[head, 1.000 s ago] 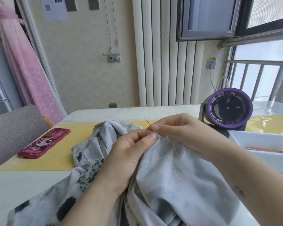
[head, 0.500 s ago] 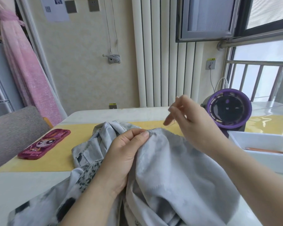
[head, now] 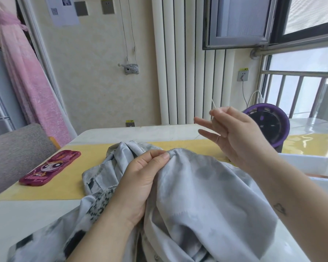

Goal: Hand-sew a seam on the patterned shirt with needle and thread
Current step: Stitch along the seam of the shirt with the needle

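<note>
Head cam: your left hand (head: pixel 140 178) pinches the shirt (head: pixel 197 186) fold on the counter (head: pixel 27 214), seam at its thumb tip. Your right hand (head: pixel 239 135) hangs up & right of it, pinching thread (head: pixel 213 104); can't make out the needle. Pull axis, I'd judge: fold to up-right, right hand nearer the free end.

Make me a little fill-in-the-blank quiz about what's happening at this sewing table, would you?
1. The left hand pinches a fold of the ____.
2. The raised right hand pinches the needle in front of a ____ fan.
3. The pink phone lies on a ____ mat.
Missing words: shirt; purple; yellow.
</note>
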Action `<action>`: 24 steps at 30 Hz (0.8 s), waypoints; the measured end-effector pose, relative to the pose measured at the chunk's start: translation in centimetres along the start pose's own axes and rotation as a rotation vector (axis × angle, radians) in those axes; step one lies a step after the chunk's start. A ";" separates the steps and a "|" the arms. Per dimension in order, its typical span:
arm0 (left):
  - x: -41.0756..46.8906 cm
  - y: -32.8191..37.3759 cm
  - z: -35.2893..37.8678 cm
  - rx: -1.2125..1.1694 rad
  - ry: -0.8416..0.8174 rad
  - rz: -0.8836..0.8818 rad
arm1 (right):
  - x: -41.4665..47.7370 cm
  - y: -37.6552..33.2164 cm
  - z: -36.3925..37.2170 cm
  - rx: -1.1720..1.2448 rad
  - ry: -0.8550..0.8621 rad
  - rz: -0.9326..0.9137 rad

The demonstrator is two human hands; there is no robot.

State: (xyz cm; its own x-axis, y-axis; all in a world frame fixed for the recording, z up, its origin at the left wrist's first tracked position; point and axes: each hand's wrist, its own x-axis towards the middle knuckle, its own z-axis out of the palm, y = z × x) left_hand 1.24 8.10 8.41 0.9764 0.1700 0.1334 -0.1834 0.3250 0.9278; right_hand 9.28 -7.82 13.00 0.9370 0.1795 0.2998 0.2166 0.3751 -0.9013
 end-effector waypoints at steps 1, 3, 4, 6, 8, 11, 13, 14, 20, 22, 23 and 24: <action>0.1 -0.1 0.0 0.009 -0.005 0.000 | 0.1 0.4 0.0 -0.076 0.016 -0.039; 0.1 -0.1 -0.1 0.025 -0.009 0.000 | 0.1 0.7 0.1 -0.191 0.015 -0.102; 0.1 -0.1 -0.1 0.027 -0.008 -0.001 | -0.1 0.7 0.2 -0.249 0.008 -0.129; 0.2 -0.1 -0.2 0.028 -0.003 0.002 | -0.5 0.7 0.4 -0.375 -0.018 -0.183; 0.2 0.0 -0.1 0.023 -0.005 0.009 | -1.1 0.9 0.8 -0.487 -0.066 -0.243; 0.1 0.0 -0.1 0.009 -0.008 0.024 | -2.0 1.8 1.4 -0.709 -0.111 -0.346; 0.1 0.0 -0.1 -0.009 -0.015 0.034 | -2.4 2.5 1.7 -0.808 -0.122 -0.355; 0.1 0.1 -0.1 -0.013 -0.020 0.036 | -2.4 2.7 1.8 -0.836 -0.123 -0.345; 0.1 0.1 -0.5 0.028 -0.110 0.068 | -1.2 2.8 0.9 -0.702 -0.035 -0.184; 0.1 0.0 -0.6 0.037 -0.125 0.095 | -0.8 2.9 0.6 -0.638 0.004 -0.137; 0.1 -0.1 -0.6 0.057 -0.129 0.116 | -0.7 3.0 0.5 -0.627 0.012 -0.126; 0.1 -0.1 -0.6 0.077 -0.130 0.132 | -0.6 3.1 0.5 -0.626 0.012 -0.121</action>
State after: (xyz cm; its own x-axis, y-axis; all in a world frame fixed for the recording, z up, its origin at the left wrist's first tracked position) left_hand 1.33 8.67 8.13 0.9519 0.0836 0.2949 -0.3064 0.2344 0.9226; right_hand 9.23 -6.33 10.13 0.8982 0.1573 0.4106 0.4367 -0.2108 -0.8746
